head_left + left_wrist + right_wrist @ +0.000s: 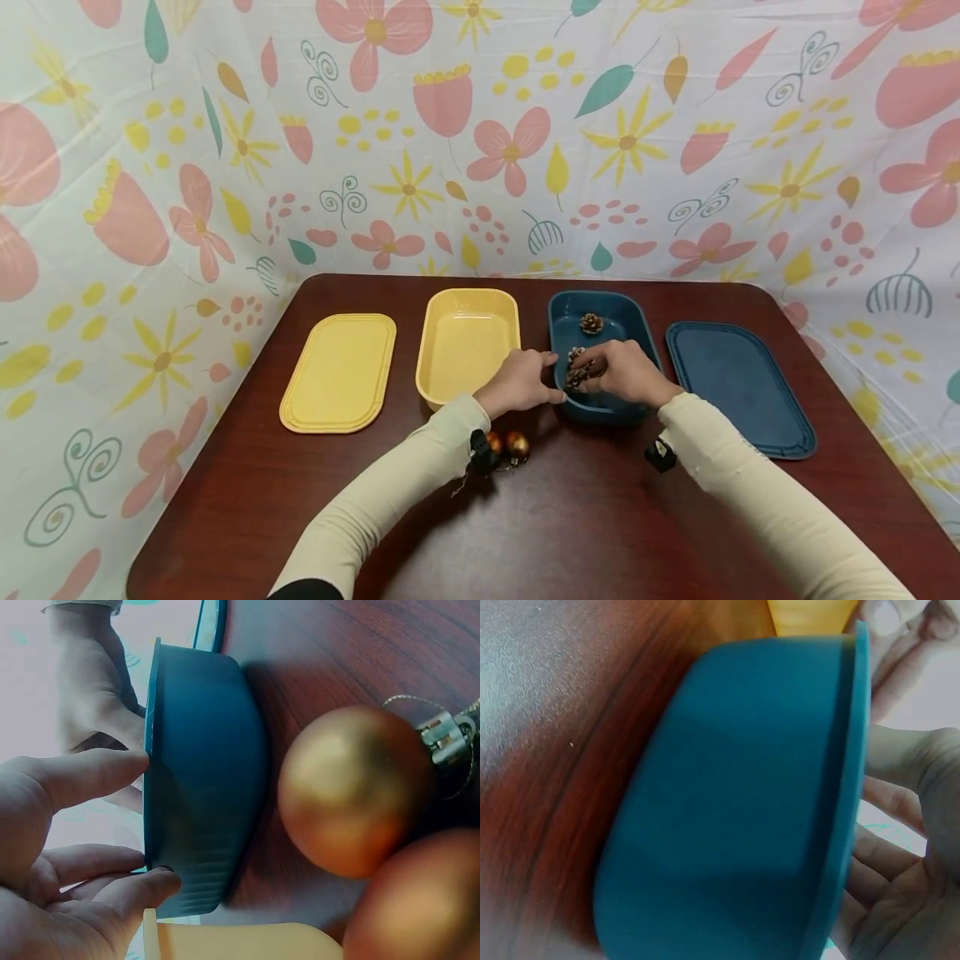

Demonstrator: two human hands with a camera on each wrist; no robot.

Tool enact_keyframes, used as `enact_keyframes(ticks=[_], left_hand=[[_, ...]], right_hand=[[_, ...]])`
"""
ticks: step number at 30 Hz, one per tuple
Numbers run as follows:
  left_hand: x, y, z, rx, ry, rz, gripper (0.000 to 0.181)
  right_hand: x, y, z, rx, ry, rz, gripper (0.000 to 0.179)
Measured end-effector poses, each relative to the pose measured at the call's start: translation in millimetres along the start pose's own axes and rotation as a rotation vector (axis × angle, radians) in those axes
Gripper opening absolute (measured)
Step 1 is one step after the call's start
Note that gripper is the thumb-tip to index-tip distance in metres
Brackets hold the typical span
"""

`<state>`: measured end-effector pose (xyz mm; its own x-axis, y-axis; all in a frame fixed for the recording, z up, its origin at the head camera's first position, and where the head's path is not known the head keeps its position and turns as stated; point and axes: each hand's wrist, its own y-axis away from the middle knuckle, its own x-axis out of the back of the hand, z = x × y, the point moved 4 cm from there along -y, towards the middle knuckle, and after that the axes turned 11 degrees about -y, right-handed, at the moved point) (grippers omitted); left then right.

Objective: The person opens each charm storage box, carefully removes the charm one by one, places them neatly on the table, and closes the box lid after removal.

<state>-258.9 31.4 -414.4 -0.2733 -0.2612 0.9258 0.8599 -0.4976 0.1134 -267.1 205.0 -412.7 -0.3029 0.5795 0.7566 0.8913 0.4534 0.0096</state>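
Note:
My right hand (628, 371) reaches down into the blue container (621, 315), its fingers around a brown pine cone (576, 378) near the front left. Another pine cone (591, 323) lies at the container's back, and part of one more shows beside the gripped cone. At the container's front left corner, my left hand (519, 383) holds the rim between thumb and fingers. In the left wrist view, its fingertips (135, 761) meet the blue rim. The right wrist view shows the container's outer wall (735, 795) hiding the fingertips inside.
Just left stands a yellow container (467, 333), with a yellow lid (339, 373) lying beyond it. A blue lid (738, 387) lies on the right. Below my left wrist, golden ball ornaments (517, 445) with string loops rest on the dark wooden table (570, 517). Flowered cloth (480, 150) hangs behind.

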Motion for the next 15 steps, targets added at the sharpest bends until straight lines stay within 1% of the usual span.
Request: enact_keyframes(ticks=[6,15], left_hand=[[0.7,-1.1,0.7,0.006,-0.006,0.006,0.069],[0.0,-0.1,2.4,0.016,0.012,-0.004,0.068]], right_hand=[[8,4.6,3,-0.022,-0.028,0.015,0.035],[20,12.7,5,-0.036,-0.053,0.008,0.037]])
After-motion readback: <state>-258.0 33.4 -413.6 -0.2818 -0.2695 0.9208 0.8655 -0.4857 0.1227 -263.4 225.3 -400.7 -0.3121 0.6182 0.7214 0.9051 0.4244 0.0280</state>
